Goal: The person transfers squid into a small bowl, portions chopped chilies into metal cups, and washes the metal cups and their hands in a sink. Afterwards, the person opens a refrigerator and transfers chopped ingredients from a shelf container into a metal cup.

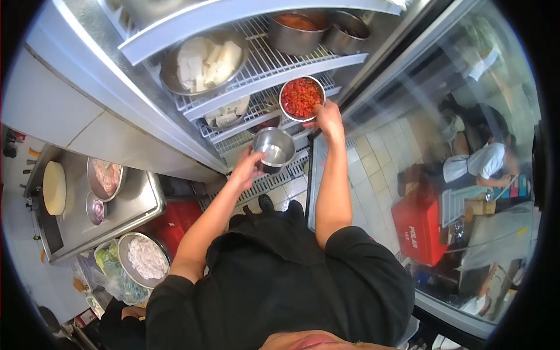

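Note:
My right hand (327, 121) grips the rim of a round metal bowl filled with chopped red chillies (301, 98), held at the front of the fridge shelves. In my left hand (246, 168) is a second metal bowl (274, 147), tilted toward me, with nothing seen inside but shine on its bottom. The two bowls are close together but apart, the chilli bowl higher and to the right. Just beyond them, the wire shelf (262, 55) carries a large bowl of white blocks (204, 63) and two metal pots, one with orange-red contents (298, 35).
The glass fridge door (420, 146) stands open on the right. To the left is a steel sink counter (137, 201) with a bowl of raw meat (105, 177) and a round board (54, 188). A bowl of pale pieces (147, 256) sits lower left. Another person's black sleeve (119, 326) shows there.

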A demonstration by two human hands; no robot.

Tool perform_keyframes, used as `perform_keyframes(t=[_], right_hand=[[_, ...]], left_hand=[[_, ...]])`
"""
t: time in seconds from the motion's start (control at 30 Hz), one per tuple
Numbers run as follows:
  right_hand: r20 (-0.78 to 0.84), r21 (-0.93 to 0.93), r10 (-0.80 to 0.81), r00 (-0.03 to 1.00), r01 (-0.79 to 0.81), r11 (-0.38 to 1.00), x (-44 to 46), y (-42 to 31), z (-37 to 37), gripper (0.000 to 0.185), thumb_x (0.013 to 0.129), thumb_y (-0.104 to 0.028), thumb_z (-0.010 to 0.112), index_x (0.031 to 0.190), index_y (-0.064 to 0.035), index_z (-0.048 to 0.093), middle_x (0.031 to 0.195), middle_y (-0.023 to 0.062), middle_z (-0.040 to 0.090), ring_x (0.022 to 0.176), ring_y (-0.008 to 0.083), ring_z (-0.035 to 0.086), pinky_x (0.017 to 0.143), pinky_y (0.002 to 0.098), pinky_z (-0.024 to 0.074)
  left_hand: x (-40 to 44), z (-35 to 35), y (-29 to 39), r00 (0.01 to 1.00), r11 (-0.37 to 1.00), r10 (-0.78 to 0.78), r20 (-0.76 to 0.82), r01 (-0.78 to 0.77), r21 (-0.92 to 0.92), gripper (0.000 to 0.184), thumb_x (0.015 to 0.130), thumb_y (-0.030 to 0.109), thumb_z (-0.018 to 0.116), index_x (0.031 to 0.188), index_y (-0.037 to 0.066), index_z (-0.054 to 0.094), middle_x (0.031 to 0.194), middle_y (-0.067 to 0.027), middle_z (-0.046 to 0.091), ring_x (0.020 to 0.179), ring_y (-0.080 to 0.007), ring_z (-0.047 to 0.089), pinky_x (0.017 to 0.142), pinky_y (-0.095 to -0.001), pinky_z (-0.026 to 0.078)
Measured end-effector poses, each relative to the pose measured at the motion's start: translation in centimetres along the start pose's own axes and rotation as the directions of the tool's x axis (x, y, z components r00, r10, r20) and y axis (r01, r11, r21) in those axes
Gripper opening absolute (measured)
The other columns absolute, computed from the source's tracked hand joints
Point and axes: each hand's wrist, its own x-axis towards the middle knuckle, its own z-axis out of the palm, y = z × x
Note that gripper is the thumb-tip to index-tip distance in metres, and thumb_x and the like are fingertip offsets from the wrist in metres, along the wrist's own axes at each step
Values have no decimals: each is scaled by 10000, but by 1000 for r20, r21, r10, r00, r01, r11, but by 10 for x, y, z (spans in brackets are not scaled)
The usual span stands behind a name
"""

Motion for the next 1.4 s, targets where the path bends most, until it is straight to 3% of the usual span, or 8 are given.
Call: perform_keyframes(t=[0.27, 0.4, 0.43, 0.73, 0.93, 1.03, 1.13, 1.4], right_hand=[[-243, -137, -286, 927, 259, 956, -47, 25, -16, 488, 823, -28, 412, 1300, 38, 493, 918, 165, 668, 603, 203, 668, 514, 281, 551], [-318, -502, -680, 660, 492, 712, -37, 51, -19, 511, 812, -2, 419, 1316, -4, 499, 1086, 217, 647, 866, 282, 670, 780, 348, 518], [-324, -484, -626, 709, 444, 754, -44, 47, -17, 520, 798, 30, 425, 1309, -13, 509, 1159, 233, 610, 1002, 337, 619, 861, 383, 474], [-296, -507, -716, 633, 531, 679, -35, 74, -20, 529, 786, 59, 422, 1297, -30, 528, 1144, 220, 619, 990, 325, 628, 849, 393, 482], [-359, -388, -471, 806, 330, 861, -33, 74, -30, 530, 790, 59, 421, 1304, -24, 522, 1151, 216, 619, 1049, 326, 612, 893, 355, 473], [-320, -458, -678, 662, 518, 722, -33, 79, -33, 541, 782, 95, 427, 1301, -23, 524, 1161, 205, 617, 1051, 327, 612, 896, 355, 473], [-320, -399, -698, 641, 577, 713, -33, 97, -35, 560, 769, 146, 458, 1299, -25, 524, 1175, 188, 613, 1031, 318, 619, 881, 367, 482], [-288, -401, -718, 633, 601, 691, -34, 109, -34, 598, 739, 161, 413, 1296, -20, 534, 1203, 182, 610, 1047, 273, 620, 911, 316, 457]], left_hand=[[23, 62, 12, 999, 999, 17, 43, -19, 46, 604, 766, 194, 673, 1305, 84, 423, 832, 0, 542, 683, -108, 494, 662, -355, 460], [29, 72, 9, 997, 997, -15, 75, 9, 79, 594, 765, 195, 679, 1294, 82, 434, 837, -4, 564, 705, -111, 523, 642, -354, 465], [30, 75, 9, 997, 997, -14, 78, 8, 75, 591, 765, 197, 680, 1291, 82, 438, 840, -5, 570, 714, -112, 532, 641, -354, 466], [38, 83, 1, 1000, 996, 9, 24, -11, 85, 542, 762, 201, 700, 1239, 80, 472, 911, -19, 601, 730, -126, 550, 646, -354, 466], [49, 79, -12, 998, 998, 21, 54, -24, 62, 523, 775, 158, 660, 1258, 89, 470, 955, -29, 600, 751, -124, 547, 648, -338, 465], [48, 85, -13, 994, 994, 98, 51, -100, 35, 540, 779, 143, 640, 1285, 96, 457, 944, -22, 591, 737, -114, 529, 666, -337, 460], [56, 82, -16, 994, 995, 52, 92, -59, 76, 531, 790, 124, 632, 1291, 102, 457, 1058, -31, 568, 799, -142, 524, 752, -386, 477], [64, 85, -31, 995, 998, 17, 94, -22, 60, 597, 761, 148, 669, 1308, 88, 439, 873, 6, 580, 691, -97, 490, 651, -325, 432]])
